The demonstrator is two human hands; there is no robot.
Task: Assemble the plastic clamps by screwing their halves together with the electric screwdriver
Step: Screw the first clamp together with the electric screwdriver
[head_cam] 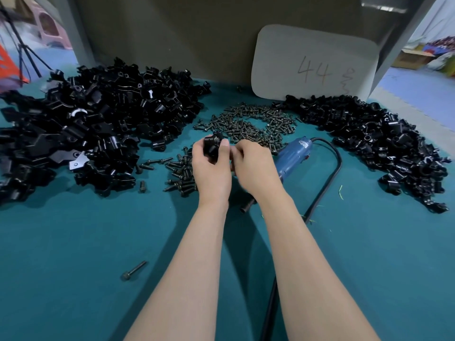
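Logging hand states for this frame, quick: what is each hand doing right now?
Left hand: grips a black clamp.
Right hand: fingers curled beside the clamp; whether they pinch anything cannot be told.

Both forearms bare, reaching in from the tabletop's near edge and converging toward its middle. Left hand (211, 166): back to camera, wrist straight, fingers and thumb curled round a black clamp (213, 143). Right hand (254, 167): knuckles up, fingers curled in toward the left thumb, just beside it. Fingertips hidden; any hold unclear.
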